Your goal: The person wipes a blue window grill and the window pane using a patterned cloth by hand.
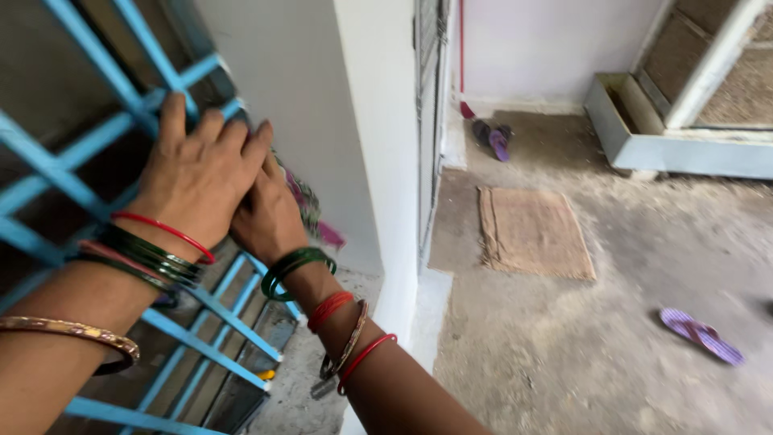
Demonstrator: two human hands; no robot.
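Observation:
My left hand [197, 169] lies flat with fingers together against a blue metal grille gate [56, 173], partly over my right hand. My right hand [270, 217] reaches past the grille's edge and grips a patterned cloth [310, 213] in pink and green, which hangs beside the white wall. Both wrists carry several red, green and gold bangles [153, 254]. The fingers of my right hand are mostly hidden under my left hand.
A white wall corner [378, 161] stands right of the hands. Beyond it a brown mat [535, 234] lies on the concrete floor, a purple striped slipper [700, 334] lies at the right, another slipper [499, 143] lies near a doorway, and a grey ledge [676, 149] runs along the far right.

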